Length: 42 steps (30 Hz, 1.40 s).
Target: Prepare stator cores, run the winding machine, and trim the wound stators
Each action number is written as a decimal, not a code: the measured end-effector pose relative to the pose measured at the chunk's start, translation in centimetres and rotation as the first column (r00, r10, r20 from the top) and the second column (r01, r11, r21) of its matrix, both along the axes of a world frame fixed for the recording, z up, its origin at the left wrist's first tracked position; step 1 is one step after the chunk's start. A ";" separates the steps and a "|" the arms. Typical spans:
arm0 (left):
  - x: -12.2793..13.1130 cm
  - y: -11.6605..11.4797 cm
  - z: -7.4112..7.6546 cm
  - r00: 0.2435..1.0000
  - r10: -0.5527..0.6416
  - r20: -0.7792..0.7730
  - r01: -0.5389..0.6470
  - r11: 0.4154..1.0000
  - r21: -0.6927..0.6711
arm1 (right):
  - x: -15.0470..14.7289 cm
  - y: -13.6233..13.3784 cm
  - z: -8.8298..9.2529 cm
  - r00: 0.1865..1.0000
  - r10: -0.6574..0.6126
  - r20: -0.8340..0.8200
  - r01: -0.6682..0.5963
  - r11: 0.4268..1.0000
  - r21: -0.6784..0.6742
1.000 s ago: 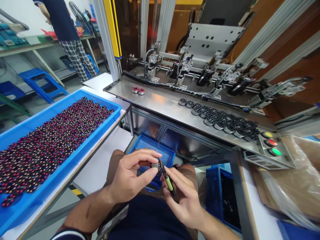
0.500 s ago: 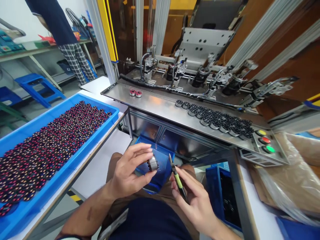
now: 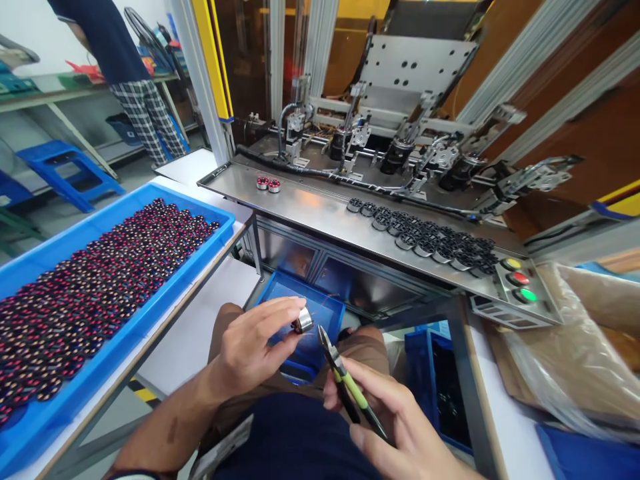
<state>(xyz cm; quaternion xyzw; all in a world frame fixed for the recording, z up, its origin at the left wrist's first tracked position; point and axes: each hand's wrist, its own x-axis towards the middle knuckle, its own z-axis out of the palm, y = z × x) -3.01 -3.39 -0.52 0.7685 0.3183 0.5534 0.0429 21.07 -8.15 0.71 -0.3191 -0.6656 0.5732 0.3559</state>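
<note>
1. You are sitting before the steel surface [image 3: 320, 207] of the machine. A row of dark ring parts [image 3: 425, 237] is lying along its right half, and two red-topped parts [image 3: 268, 185] are standing near its far left corner.
2. The blue tray [image 3: 165, 303] on your left is carrying a dense layer of wound parts [image 3: 100, 280], reaching almost to every edge.
3. A small blue bin [image 3: 295, 283] is sitting below your hands, by your knees.
4. Your left hand [image 3: 250, 347] is pinching the metal part [image 3: 303, 323] between thumb and fingertips, above the bin's near edge.
5. Your right hand [image 3: 395, 427] is closing around the green handles of the side cutters [image 3: 345, 380]. The tip is pointing up at the part, near it but not touching.
6. Progress, by judgement: one piece is in hand with the cutters drawn clear. The packed tray is suggesting that most of the batch is waiting.
</note>
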 end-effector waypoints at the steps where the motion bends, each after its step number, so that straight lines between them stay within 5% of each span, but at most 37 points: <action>1: 0.0 0.0 0.0 1.000 -0.006 0.014 0.006 1.000 -0.001 | -0.1 0.1 0.0 1.000 0.011 -0.004 -0.011 1.000 -0.023; 11: -0.2 -0.3 0.1 0.995 -0.080 0.053 0.082 0.996 -0.027 | -1.1 0.6 0.7 0.999 0.033 0.002 -0.032 0.986 -0.161; 23: -0.2 -0.3 0.2 0.987 -0.125 0.102 0.129 0.991 -0.036 | -1.7 1.1 1.1 0.999 0.044 -0.019 -0.046 0.988 -0.148; 34: -0.3 -0.4 0.3 0.997 -0.068 0.042 0.070 0.996 -0.046 | -2.6 1.6 2.2 0.985 -0.060 0.159 0.070 0.996 -0.059; 42: -0.5 -0.5 -0.6 0.995 0.033 -0.095 -0.029 0.999 0.035 | -1.3 1.4 0.7 0.987 -0.146 0.072 0.157 0.973 -0.171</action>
